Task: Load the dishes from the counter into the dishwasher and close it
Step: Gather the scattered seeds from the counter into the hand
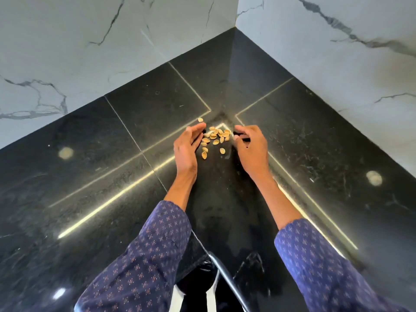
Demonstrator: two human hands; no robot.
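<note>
The left hand [188, 144] stands on edge with its fingers straight and together, touching the left side of a small heap of nut shells [215, 137], while the right hand [248, 146] curves loosely at the heap's right side, holding nothing that shows. The shells lie between the 2 hands on the black stone counter [135, 122], 1 shell [200, 119] apart beyond the left fingertips. White marble walls [67, 41] meet in the corner behind, and no dishes or dishwasher are in view.

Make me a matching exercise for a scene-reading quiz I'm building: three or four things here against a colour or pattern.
Things:
1. scattered nut shells
2. glossy stone counter
3. veined marble wall
4. patterned fabric sleeves

Colours:
A. white with grey veins
B. navy with small motifs
C. tan
D. black

Pairs: 1-C, 2-D, 3-A, 4-B
</note>
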